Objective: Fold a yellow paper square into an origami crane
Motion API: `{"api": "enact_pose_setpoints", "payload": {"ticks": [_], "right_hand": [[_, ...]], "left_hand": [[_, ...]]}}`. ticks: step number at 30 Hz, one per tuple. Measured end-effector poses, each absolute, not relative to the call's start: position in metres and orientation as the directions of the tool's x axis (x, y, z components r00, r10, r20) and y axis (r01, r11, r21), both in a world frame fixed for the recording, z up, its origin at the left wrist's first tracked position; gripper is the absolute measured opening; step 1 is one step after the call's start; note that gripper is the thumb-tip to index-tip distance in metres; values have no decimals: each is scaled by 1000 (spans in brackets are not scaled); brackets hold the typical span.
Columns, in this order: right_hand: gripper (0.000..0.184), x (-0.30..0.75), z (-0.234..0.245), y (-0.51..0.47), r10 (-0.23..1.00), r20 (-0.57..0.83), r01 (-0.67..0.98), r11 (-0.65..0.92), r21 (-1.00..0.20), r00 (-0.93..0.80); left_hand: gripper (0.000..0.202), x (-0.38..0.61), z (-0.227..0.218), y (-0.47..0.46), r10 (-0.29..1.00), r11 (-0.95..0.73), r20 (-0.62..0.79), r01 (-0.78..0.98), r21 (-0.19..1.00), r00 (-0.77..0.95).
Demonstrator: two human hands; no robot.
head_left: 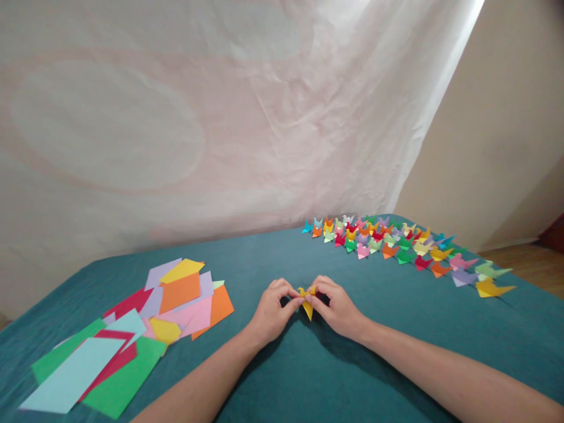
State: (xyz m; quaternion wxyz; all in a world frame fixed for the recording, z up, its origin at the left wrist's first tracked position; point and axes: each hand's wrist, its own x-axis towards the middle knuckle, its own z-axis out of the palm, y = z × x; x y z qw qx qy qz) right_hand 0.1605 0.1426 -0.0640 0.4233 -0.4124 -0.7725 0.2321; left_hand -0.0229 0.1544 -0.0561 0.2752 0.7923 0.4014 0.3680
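Between my two hands, just above the middle of the table, is a small folded yellow paper bird (307, 306) with a pointed lower tip. The thumb and fingers of my left hand (277, 308) pinch its left side. On the opposite side, my right hand (337, 306) grips it between thumb and fingertips. The fingers cover part of the bird's upper folds.
Loose sheets of coloured paper (180, 292) lie in an overlapping pile on the left. Rows of small folded paper birds (390, 251) in many colours stand at the back right. Beneath everything is a dark green tablecloth (264, 258), with a pale curtain (229, 117) hanging behind.
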Motion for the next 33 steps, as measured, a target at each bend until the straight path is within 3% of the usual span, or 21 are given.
{"api": "enact_pose_setpoints", "payload": {"ticks": [11, 27, 33], "right_hand": [[17, 160, -63, 143, 816, 488, 417, 578, -702, -310], [23, 160, -61, 142, 822, 465, 421, 568, -707, -329], [20, 161, -60, 141, 808, 472, 422, 587, -691, -351]], "left_hand": [[11, -23, -50, 150, 796, -604, 413, 541, 585, 442], [7, -23, -55, 153, 839, -541, 389, 521, 660, 380], [8, -22, -51, 150, 833, -553, 383, 573, 605, 399]]}}
